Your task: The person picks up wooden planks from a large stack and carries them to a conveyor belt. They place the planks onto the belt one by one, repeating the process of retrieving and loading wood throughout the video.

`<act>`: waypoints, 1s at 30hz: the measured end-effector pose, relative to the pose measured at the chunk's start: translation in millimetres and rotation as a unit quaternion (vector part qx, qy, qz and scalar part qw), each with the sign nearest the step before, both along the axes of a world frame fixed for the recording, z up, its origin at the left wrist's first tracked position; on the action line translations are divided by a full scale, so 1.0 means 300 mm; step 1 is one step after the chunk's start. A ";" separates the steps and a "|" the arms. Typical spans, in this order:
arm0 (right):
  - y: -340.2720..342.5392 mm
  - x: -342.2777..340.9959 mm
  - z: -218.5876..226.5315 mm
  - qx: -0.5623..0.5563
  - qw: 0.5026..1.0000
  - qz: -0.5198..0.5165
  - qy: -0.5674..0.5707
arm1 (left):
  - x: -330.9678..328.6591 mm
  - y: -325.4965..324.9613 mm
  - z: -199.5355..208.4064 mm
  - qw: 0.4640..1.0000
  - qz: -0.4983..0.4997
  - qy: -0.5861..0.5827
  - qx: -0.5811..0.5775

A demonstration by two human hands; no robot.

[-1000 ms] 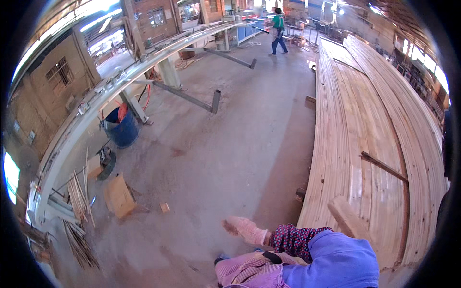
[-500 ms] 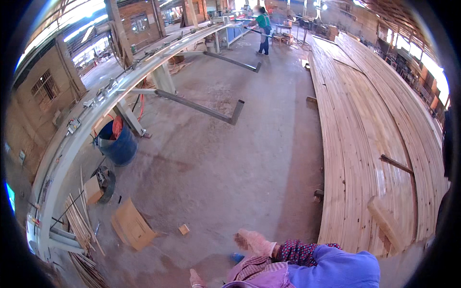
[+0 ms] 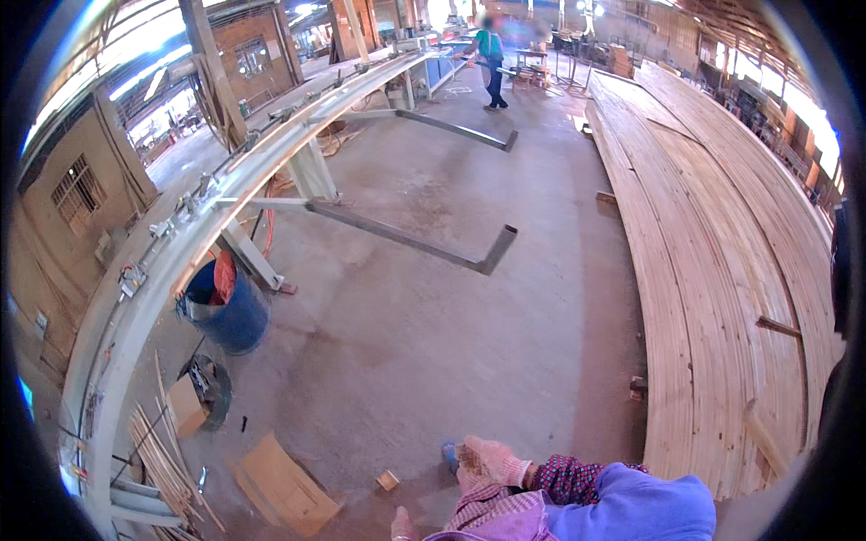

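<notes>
Your right hand, in a soiled pale pink glove, has its fingers drawn near one another; you cannot tell whether it grips anything. Your left hand shows only partly, lower and to its left, so its grip cannot be told either. A blue shoe shows just left of the right hand. On the floor ahead of the left hand lies a small wooden block, with flattened cardboard farther left. Stacked planks stretch away right of both hands; a blue barrel stands far ahead-left.
</notes>
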State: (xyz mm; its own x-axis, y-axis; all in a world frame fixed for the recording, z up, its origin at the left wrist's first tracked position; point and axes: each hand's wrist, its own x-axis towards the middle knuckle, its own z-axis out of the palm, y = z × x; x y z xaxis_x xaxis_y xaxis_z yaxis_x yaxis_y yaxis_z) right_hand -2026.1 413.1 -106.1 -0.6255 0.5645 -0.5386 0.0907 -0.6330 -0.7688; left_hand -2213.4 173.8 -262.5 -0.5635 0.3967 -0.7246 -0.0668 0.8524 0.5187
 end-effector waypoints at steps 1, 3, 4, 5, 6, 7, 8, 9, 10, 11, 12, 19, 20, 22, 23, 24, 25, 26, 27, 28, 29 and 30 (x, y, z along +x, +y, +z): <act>0.042 -0.062 0.025 -0.038 0.999 -0.016 0.012 | -0.026 0.017 0.009 1.000 -0.012 -0.002 -0.013; 0.141 -0.203 0.039 -0.025 0.999 0.004 0.027 | -0.110 0.068 0.041 1.000 -0.013 -0.007 -0.025; 0.208 -0.281 0.005 0.022 0.999 0.033 0.029 | -0.160 0.096 0.056 0.999 -0.015 -0.001 -0.030; 0.243 -0.355 0.024 0.021 0.998 0.050 0.020 | -0.215 0.113 0.073 0.999 -0.008 0.001 -0.035; 0.278 -0.429 0.042 0.019 0.998 0.067 0.010 | -0.269 0.138 0.089 0.999 0.002 0.000 -0.041; 0.326 -0.524 0.155 -0.025 0.997 0.071 -0.014 | -0.313 0.153 0.098 0.999 0.015 0.001 -0.045; 0.377 -0.601 0.233 -0.065 0.995 0.070 -0.039 | -0.365 0.189 0.110 0.999 0.023 0.000 -0.047; 0.421 -0.661 0.262 0.025 0.993 0.111 -0.018 | -0.413 0.214 0.110 0.998 0.028 0.002 -0.049; 0.462 -0.717 0.284 0.114 0.982 0.151 0.004 | -0.457 0.245 0.107 0.998 0.033 0.003 -0.049; 0.496 -0.778 0.291 0.201 0.961 0.188 0.028 | -0.512 0.280 0.110 0.998 0.037 0.005 -0.049; 0.520 -0.839 0.275 0.269 0.947 0.167 0.052 | -0.567 0.317 0.113 0.998 0.040 0.008 -0.049; 0.677 -1.123 0.140 0.302 0.944 0.136 -0.014 | -0.960 0.532 0.094 0.997 0.057 0.014 -0.048; 0.703 -1.165 0.101 0.199 0.975 0.101 -0.023 | -1.037 0.573 0.108 0.997 0.056 0.019 -0.053; 0.756 -1.218 0.032 -0.023 0.998 -0.037 -0.034 | -1.179 0.690 0.170 0.995 0.058 0.021 -0.076; 0.775 -1.241 0.020 -0.139 0.982 -0.121 -0.032 | -1.249 0.739 0.207 0.994 0.080 0.012 -0.080; 0.780 -1.331 0.099 -0.142 0.984 -0.105 -0.010 | -1.462 0.613 -0.085 0.995 0.069 -0.062 -0.040; 0.812 -1.376 0.126 0.011 0.998 -0.047 -0.036 | -1.534 0.666 -0.142 0.978 0.174 -0.102 0.055; 0.835 -1.412 0.156 0.155 0.986 0.004 -0.062 | -1.588 0.701 -0.159 0.943 0.268 -0.141 0.139; 0.855 -1.445 0.171 0.289 0.952 0.055 -0.087 | -1.647 0.749 -0.136 0.959 0.243 -0.110 0.100; 0.882 -1.487 0.163 0.167 0.983 -0.001 -0.073 | -1.727 0.822 -0.089 0.972 0.212 -0.076 0.059; 0.920 -1.535 0.138 0.043 0.996 -0.062 -0.053 | -1.797 0.897 -0.030 0.983 0.177 -0.040 0.020; 0.958 -1.607 0.140 -0.076 0.991 -0.110 -0.024 | -1.866 0.931 -0.021 0.985 0.167 -0.025 0.033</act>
State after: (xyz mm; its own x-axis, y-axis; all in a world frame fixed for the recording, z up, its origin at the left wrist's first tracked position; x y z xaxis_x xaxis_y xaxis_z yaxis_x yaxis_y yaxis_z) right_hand -2508.2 700.5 -64.0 -0.4690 0.5939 -0.6537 -0.0282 -0.7498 -0.6611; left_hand -2773.2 453.2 -268.9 -0.6340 0.2434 -0.7340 -0.3646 0.7429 0.5614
